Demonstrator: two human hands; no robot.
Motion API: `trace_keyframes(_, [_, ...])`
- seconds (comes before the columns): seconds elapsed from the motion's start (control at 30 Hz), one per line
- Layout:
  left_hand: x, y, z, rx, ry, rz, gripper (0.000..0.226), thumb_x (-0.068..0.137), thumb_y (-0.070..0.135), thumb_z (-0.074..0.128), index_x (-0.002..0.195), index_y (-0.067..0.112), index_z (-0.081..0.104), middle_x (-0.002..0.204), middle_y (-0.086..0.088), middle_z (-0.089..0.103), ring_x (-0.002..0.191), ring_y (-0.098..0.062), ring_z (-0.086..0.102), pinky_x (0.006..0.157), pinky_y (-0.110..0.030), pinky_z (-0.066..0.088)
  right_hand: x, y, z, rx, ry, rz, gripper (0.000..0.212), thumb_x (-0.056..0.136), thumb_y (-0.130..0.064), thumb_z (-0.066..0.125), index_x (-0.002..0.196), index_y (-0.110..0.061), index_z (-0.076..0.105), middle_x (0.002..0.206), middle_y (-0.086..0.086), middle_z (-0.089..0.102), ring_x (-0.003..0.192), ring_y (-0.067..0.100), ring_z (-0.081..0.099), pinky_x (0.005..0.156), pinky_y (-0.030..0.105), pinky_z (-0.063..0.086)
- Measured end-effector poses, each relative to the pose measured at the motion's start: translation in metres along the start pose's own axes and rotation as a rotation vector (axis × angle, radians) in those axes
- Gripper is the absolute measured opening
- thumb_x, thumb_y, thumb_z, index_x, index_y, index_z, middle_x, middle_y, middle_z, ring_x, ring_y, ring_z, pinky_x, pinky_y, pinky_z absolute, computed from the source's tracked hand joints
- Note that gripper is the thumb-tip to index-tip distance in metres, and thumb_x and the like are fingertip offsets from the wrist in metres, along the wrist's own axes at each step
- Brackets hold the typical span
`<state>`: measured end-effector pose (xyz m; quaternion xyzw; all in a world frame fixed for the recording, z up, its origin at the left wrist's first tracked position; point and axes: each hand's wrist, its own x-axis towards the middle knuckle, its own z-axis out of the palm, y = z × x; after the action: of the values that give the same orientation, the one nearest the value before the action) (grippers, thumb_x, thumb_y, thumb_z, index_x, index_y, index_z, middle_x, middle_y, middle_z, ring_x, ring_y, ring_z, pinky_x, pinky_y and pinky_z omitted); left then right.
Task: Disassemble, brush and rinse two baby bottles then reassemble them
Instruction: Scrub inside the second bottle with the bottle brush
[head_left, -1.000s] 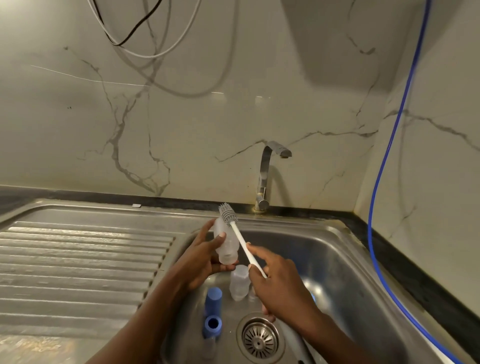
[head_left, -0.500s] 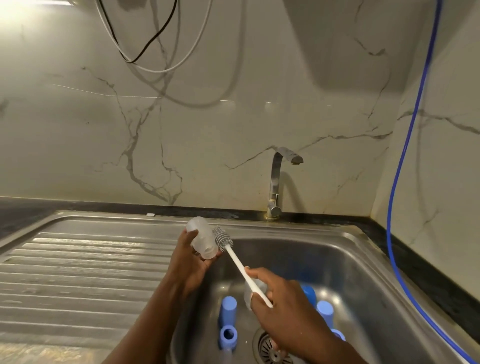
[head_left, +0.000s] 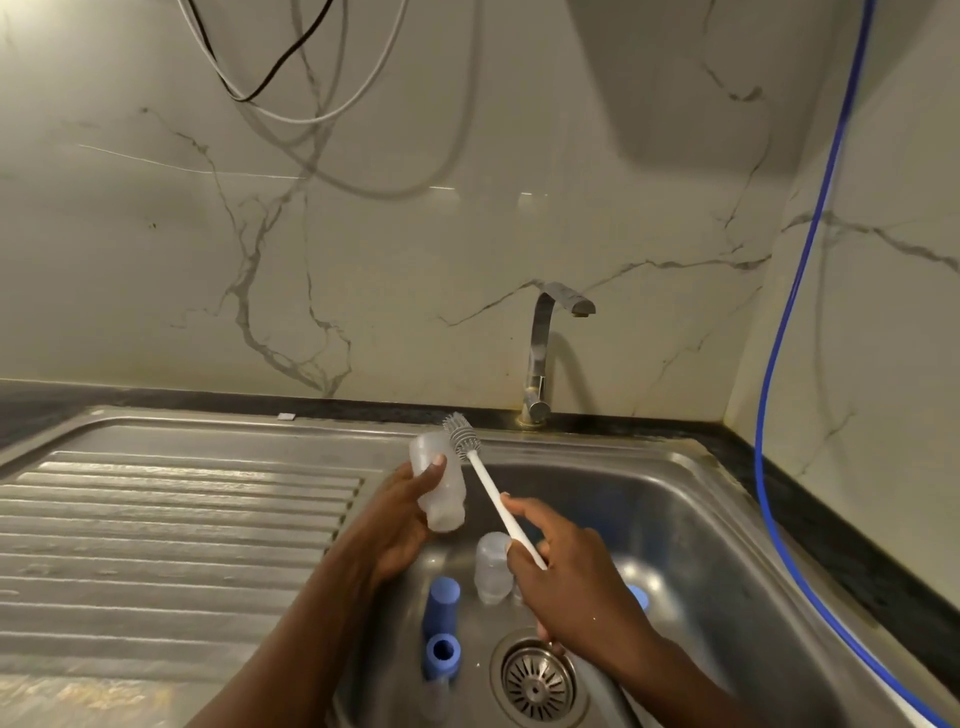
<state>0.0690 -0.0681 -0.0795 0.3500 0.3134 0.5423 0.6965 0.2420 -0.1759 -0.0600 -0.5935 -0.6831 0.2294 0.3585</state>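
Starting nearest the camera, the sink (head_left: 717, 525) holds loose parts around the drain strainer (head_left: 537, 686): a blue ring (head_left: 442, 652), a blue cap (head_left: 441, 603) just behind it, another blue piece (head_left: 637, 597) half hidden by the right wrist, and a second clear bottle (head_left: 492, 569) resting on the basin floor. Above them the right hand (head_left: 566, 582) pinches the white handle of the bottle brush (head_left: 496, 499) between thumb and curled fingers. The left hand (head_left: 400, 512) wraps the first bottle (head_left: 441, 486), thumb across its side, holding it tilted over the basin's left edge. The grey bristle head lies outside the bottle, against its upper end. This looks like the brushing step on the first bottle, with disassembly seemingly done. Next the bristles likely need lining up with the bottle's mouth and pushing in; which end is open is hard to tell. Beyond, the tap (head_left: 540, 353) shows no water running, so rinsing looks to be ahead.
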Motion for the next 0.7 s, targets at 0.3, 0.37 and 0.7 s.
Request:
trace_keyframes(0.3, [0.0, 0.003, -0.016, -0.264, 0.07, 0.185, 0.055, 0.096, 0.012, 0.051, 0.145, 0.028, 0.034, 0.128, -0.021, 0.048, 0.098, -0.037, 0.058, 0.056, -0.036, 0.06, -0.011, -0.01, 0.018, -0.116, -0.071, -0.125, 0.033, 0.094, -0.02, 0.047, 0.122, -0.038, 0.045, 0.079, -0.01, 0.045, 0.063, 0.0, 0.041, 0.056, 0.008, 0.03])
trace_keyframes(0.37, [0.001, 0.001, -0.01, -0.194, 0.052, 0.157, 0.054, 0.088, 0.014, 0.062, 0.136, 0.028, 0.041, 0.132, -0.022, 0.047, 0.099, -0.038, 0.059, 0.054, -0.036, 0.059, -0.007, -0.01, 0.014, -0.122, -0.064, -0.097, 0.033, 0.094, -0.021, 0.047, 0.122, -0.04, 0.045, 0.083, -0.007, 0.049, 0.062, 0.003, 0.044, 0.056, 0.01, 0.033])
trace_keyframes(0.7, [0.001, -0.008, 0.004, 0.164, 0.071, 0.107, 0.065, 0.075, 0.029, 0.072, 0.134, 0.033, 0.044, 0.131, -0.016, 0.053, 0.113, -0.038, 0.059, 0.086, -0.052, 0.056, 0.001, -0.008, -0.013, 0.022, -0.066, 0.023, 0.032, 0.092, -0.022, 0.048, 0.114, -0.045, 0.051, 0.082, 0.008, 0.061, 0.036, 0.009, 0.051, 0.036, 0.019, 0.039])
